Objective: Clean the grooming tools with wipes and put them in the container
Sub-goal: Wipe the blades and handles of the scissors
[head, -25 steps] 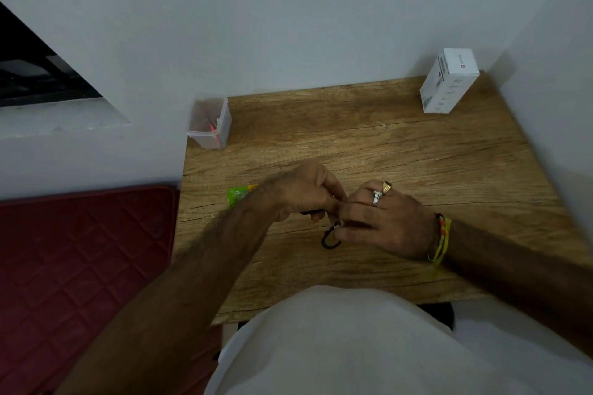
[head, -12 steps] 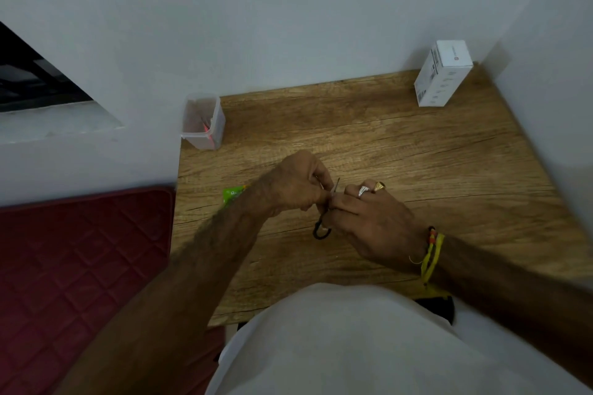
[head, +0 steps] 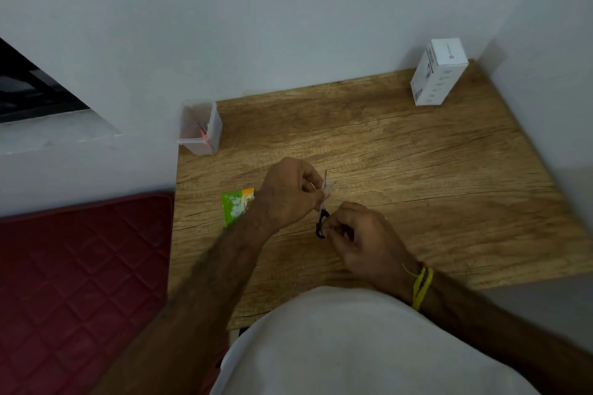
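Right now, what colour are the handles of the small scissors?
Black, seen in the head view: scissors handles.

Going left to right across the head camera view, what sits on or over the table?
Container → green packet → left hand → scissors → right hand → white box.

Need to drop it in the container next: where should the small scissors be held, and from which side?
Keep hold of the black handle loops of the scissors, coming from the near side as the right hand does. The blades point away towards the wall, and the left hand pinches a wipe round them. The container stands open-topped at the far left, so they should go in point first.
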{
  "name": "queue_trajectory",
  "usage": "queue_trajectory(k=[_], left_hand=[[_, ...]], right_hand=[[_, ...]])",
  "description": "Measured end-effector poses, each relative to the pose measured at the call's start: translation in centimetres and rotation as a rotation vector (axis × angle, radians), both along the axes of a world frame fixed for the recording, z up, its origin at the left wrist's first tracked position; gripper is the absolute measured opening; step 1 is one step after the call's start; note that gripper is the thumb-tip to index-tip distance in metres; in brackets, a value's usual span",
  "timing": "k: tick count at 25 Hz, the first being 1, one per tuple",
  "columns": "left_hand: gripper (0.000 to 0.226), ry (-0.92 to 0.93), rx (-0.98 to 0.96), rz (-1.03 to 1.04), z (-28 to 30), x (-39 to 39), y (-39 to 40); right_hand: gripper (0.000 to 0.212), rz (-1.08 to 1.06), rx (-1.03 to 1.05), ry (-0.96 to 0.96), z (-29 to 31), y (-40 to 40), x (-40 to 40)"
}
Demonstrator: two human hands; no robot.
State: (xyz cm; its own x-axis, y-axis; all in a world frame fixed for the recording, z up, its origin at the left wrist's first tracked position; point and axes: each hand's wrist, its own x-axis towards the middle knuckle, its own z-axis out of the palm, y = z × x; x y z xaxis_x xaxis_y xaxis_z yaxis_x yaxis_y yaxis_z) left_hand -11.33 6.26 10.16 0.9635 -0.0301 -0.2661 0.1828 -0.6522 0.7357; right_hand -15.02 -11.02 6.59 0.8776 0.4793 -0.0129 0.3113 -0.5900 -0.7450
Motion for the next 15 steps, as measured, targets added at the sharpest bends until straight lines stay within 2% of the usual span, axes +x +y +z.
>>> queue_trajectory(k=[3,5,7,9,11,13,15], left_hand=[[0.014,-0.133,0.056,0.099,-0.5,-0.2,-0.2],[0.013,-0.172,0.058,0.123,-0.5,-0.3,-0.2],[0.013,-0.174,0.08,0.087,-0.3,-0.5,-0.1],[0.013,-0.154,0.101,0.031,-0.2,-0.5,-0.1],[0.014,-0.118,0.116,-0.014,-0.1,-0.3,-0.1],[0.014,-0.094,0.09,-0.021,0.0,-0.1,0.0],[0.014,-0.085,0.054,-0.003,0.2,-0.1,0.0]], right_hand=[[0.009,-0.206,0.18,0.218,0.1,0.9,0.1],[0.009,-0.217,0.205,0.24,0.2,1.0,0.2],[0.009,-0.011,0.05,-0.024,0.6,0.2,0.4],[0.018,0.283,-0.193,-0.48,1.1,-0.7,1.6],[0.024,0.475,-0.366,-0.781,1.4,-1.2,3.1],[0.024,0.493,-0.359,-0.836,1.4,-1.7,3.9],[0.024,0.42,-0.249,-0.749,0.6,-1.9,3.4]])
